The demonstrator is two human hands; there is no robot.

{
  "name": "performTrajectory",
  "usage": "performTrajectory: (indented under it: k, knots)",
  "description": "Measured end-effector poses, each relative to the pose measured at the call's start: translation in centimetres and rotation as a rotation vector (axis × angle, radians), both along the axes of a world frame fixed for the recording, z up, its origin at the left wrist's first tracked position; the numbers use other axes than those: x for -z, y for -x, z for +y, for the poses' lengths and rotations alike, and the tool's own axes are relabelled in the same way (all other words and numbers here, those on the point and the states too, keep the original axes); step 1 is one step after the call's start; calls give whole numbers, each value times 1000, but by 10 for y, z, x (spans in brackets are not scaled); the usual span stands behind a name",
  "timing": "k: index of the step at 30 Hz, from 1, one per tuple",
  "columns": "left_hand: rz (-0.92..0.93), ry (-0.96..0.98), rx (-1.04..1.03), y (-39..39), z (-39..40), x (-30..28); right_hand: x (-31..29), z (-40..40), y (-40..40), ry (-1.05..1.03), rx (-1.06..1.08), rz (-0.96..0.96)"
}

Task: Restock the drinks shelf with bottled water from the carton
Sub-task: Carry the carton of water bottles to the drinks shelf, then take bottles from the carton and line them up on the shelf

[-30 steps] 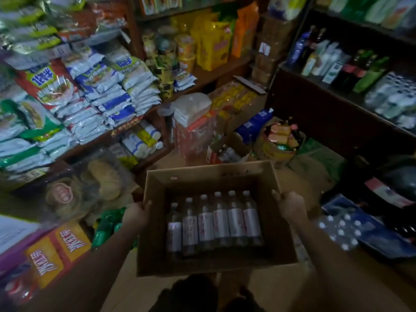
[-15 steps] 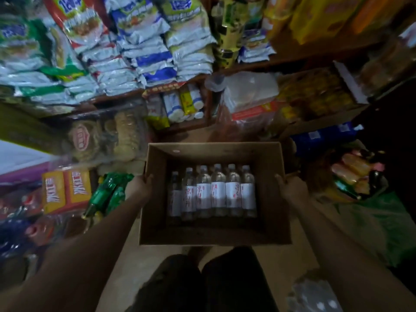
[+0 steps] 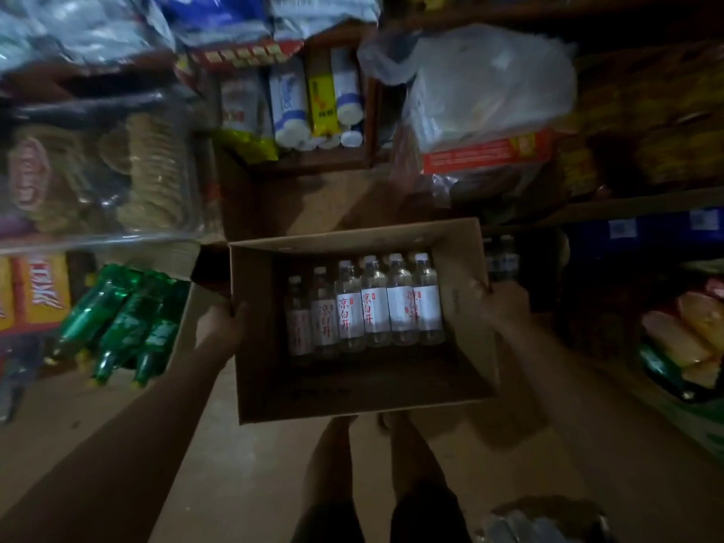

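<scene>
Six water bottles (image 3: 362,307) stand in the open carton (image 3: 466,264), gripped between the left hand (image 3: 225,323) and right hand (image 3: 503,303), fingers curled over its side walls. Lower than a second ago, the carton nears the floor (image 3: 243,444); shelving likely follows.

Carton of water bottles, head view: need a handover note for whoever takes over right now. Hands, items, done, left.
Left hand: grips the carton's left wall.
Right hand: grips the carton's right wall.
Carton: open, carried above the floor, over the person's feet.
Water bottles: six with white labels, one row along the carton's far side; the near half shows only bare cardboard.
Done: carton picked up.
Left: every visible bottle is still inside; the drinks shelf is not in this view. Carry the carton there, set it down and shelve the bottles.
</scene>
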State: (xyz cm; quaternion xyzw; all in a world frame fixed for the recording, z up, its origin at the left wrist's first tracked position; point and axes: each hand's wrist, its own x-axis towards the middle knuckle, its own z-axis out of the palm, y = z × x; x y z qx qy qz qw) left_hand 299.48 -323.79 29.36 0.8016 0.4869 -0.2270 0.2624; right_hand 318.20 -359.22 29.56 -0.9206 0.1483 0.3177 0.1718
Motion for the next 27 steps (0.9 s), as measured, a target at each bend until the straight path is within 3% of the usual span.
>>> performTrajectory:
  k: [6,12,19,24,27]
  knots:
    - [28,55,-56,-20,-3,96,105,-5,-28,64,-145,59]
    - [58,63,-44,-63,-7,162,182,-12,-57,112,-123,93]
    - [63,63,-54,-88,-17,193,205,-23,-63,219,-116,-24]
    - [2,231,-308,-92,-13,185,188,-10,-56,27,96,-55]
    - [-219,-80,-242,-89,-46,164,171,13,-35,-89,115,-262]
